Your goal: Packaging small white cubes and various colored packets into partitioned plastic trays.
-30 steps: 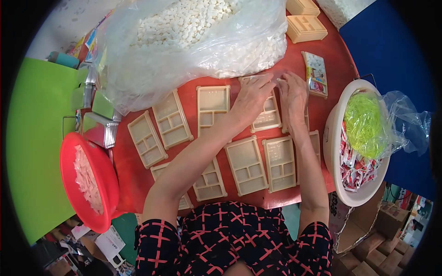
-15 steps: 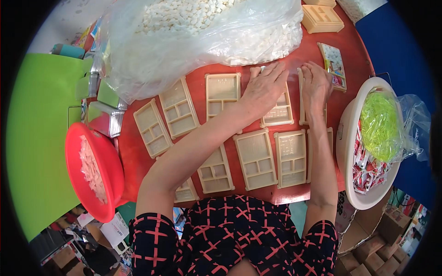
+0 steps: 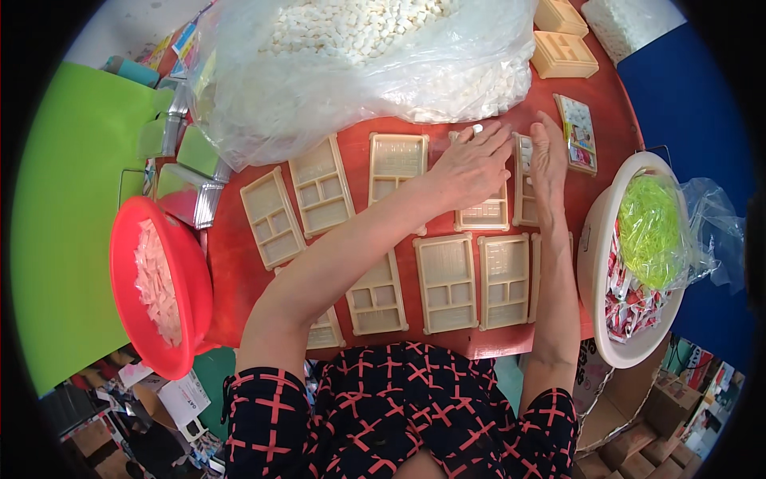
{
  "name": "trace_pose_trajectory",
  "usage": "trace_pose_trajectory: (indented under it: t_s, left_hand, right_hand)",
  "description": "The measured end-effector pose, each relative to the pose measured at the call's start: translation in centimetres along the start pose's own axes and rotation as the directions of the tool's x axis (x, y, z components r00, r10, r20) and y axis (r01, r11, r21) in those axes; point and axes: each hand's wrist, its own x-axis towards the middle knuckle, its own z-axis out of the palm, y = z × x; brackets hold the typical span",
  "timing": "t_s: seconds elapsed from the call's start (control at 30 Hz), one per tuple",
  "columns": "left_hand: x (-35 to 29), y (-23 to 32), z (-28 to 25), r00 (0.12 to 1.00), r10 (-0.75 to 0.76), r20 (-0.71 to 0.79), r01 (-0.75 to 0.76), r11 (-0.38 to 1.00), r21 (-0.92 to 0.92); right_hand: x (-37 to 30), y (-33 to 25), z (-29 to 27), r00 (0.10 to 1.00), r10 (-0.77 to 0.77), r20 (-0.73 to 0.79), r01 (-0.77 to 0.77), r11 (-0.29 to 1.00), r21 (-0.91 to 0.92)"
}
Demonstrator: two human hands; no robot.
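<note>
Above a row of cream plastic trays, my left hand [image 3: 472, 169] reaches to the right, palm down, fingers loosely bent. A small white piece [image 3: 477, 128] shows at its far edge, apparently held by the thumb side. Under that hand lies a tray [image 3: 487, 214], partly covered. My right hand [image 3: 549, 164] stands on edge with fingers stretched out, over a narrow-looking tray [image 3: 523, 209]. White pieces [image 3: 526, 152] lie in that tray's far part beside the hand. The palms and the undersides of the fingers are hidden.
A large clear bag of white pieces [image 3: 471, 88] fills the far side. A red basin [image 3: 203, 295] stands left, a white basin [image 3: 592, 263] with a green bundle right. Other trays [image 3: 447, 271] cover the near table. Stacked trays [image 3: 565, 56] and a printed pack [image 3: 578, 132] sit far right.
The whole view has shifted slightly. My left hand has moved a little right with the white piece at its edge. My right hand's fingers have straightened, and white pieces now show beside it.
</note>
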Motion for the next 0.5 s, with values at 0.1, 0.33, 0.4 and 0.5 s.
trace_pose_trajectory:
  t_s: [0.1, 0.33, 0.4, 0.5]
  left_hand:
    - [0.3, -0.7, -1.0, 0.97, -0.05, -0.237, -0.017, 0.962, -0.273]
    - [3.4, -3.0, -13.5, 0.751, -0.568, -0.337, 0.279, 0.736, -0.617]
    - [4.2, -8.4, -14.7, 0.769, -0.541, -0.341, 0.128, 0.652, -0.747]
    - [5.5, -16.1, -17.8, 0.722, -0.471, -0.506, 0.095, 0.792, -0.603]
  right_hand:
    - [-0.1, -2.4, -1.3, 0.99, 0.115, -0.08, -0.084, 0.945, 0.317]
    - [7.2, -11.8, -2.2, 0.999, 0.045, 0.03, -0.054, 0.853, 0.52]
    - [12.0, -13.4, 0.9, 0.968, -0.171, 0.186, 0.006, 0.751, 0.66]
    - [17.8, -13.6, 6.9, 0.822, -0.292, 0.489, 0.098, 0.918, 0.384]
